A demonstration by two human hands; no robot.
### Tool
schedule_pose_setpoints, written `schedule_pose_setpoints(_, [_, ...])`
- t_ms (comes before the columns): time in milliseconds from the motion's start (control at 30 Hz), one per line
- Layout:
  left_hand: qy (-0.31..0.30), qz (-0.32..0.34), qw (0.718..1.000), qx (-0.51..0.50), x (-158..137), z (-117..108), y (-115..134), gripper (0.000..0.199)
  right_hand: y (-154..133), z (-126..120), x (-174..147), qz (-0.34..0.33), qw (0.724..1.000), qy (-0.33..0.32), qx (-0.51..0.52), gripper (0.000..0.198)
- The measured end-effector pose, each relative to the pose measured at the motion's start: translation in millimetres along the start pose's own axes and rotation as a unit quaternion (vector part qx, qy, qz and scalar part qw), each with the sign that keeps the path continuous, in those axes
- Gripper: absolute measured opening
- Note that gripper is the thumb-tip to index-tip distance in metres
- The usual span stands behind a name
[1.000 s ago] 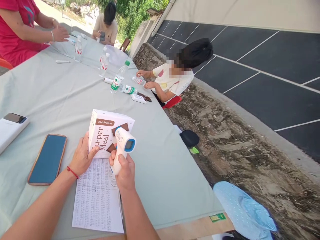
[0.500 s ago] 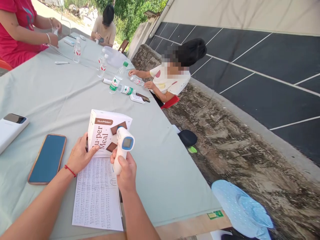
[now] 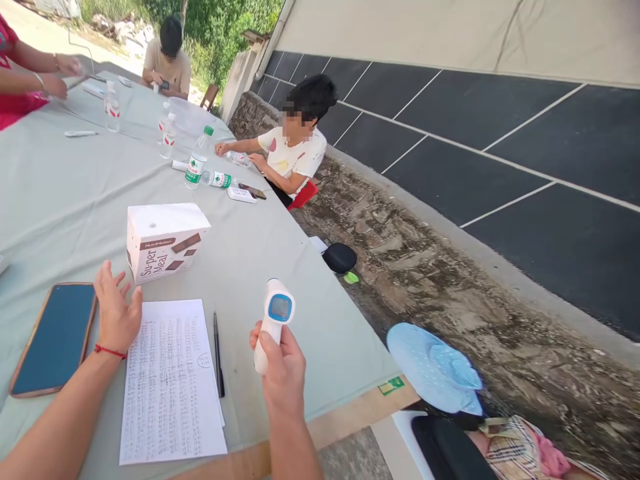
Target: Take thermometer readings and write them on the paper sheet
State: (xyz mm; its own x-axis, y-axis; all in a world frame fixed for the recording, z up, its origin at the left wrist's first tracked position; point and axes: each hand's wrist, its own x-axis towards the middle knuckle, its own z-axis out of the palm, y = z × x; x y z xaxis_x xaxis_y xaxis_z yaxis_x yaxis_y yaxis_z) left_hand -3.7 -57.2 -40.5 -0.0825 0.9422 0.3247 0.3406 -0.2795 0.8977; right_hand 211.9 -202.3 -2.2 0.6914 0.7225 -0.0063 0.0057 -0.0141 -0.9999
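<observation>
My right hand point(image 3: 283, 360) is wrapped round the handle of a white infrared thermometer point(image 3: 274, 333), whose blue-rimmed screen faces me. My left hand point(image 3: 119, 310) has its fingers spread and holds nothing; it is just in front of a white and brown meal box point(image 3: 167, 250) standing on the table. Handwritten paper sheets point(image 3: 173, 387) lie between my forearms, with a black pen point(image 3: 219, 357) along their right edge. Left of my left hand lies a phone point(image 3: 55, 340) in a brown case.
Several water bottles, among them a green-capped bottle point(image 3: 199, 160), stand or lie farther up the cloth-covered table point(image 3: 65, 200). Three people sit or stand around it. Beyond the right table edge are a light blue hat point(image 3: 433, 367) and a black round item point(image 3: 340, 258).
My left hand has let go of the meal box, which now stands farther away and upright. My right hand has moved right with the thermometer, and the pen has come into sight. The view has shifted right.
</observation>
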Motion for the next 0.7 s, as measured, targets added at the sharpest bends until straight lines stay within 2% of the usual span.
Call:
schedule_pose_setpoints(100, [0.022, 0.015, 0.999, 0.021, 0, 0, -1, 0.077, -1, -4, -3, -0.002, 1.000, 0.010, -0.001, 0.027])
schedule_pose_setpoints(167, [0.045, 0.050, 0.996, 0.063, -1, -2, 3, 0.074, -1, -4, -3, -0.006, 1.000, 0.009, -0.003, 0.027])
schedule_pose_setpoints(233, [0.061, 0.095, 0.989, 0.099, -2, -3, 9, 0.064, 1, -6, 1, -0.007, 1.000, 0.006, -0.017, 0.028])
schedule_pose_setpoints(333, [0.036, 0.156, 0.979, 0.130, -5, -4, 15, 0.043, 9, -9, 12, -0.009, 0.995, 0.019, -0.100, 0.037])
schedule_pose_setpoints(400, [0.000, 0.185, 0.972, 0.144, -7, -2, 17, 0.031, 17, -12, 22, -0.017, 0.976, 0.016, -0.215, 0.046])
schedule_pose_setpoints(533, [-0.073, 0.204, 0.961, 0.173, -11, 4, 15, 0.020, 38, -17, 38, -0.054, 0.903, -0.038, -0.425, 0.041])
schedule_pose_setpoints(600, [-0.097, 0.202, 0.957, 0.182, -12, 5, 13, 0.019, 48, -18, 42, -0.071, 0.883, -0.046, -0.462, 0.039])
schedule_pose_setpoints(700, [-0.103, 0.203, 0.955, 0.188, -13, 6, 12, 0.019, 59, -18, 43, -0.105, 0.876, -0.032, -0.470, 0.040])
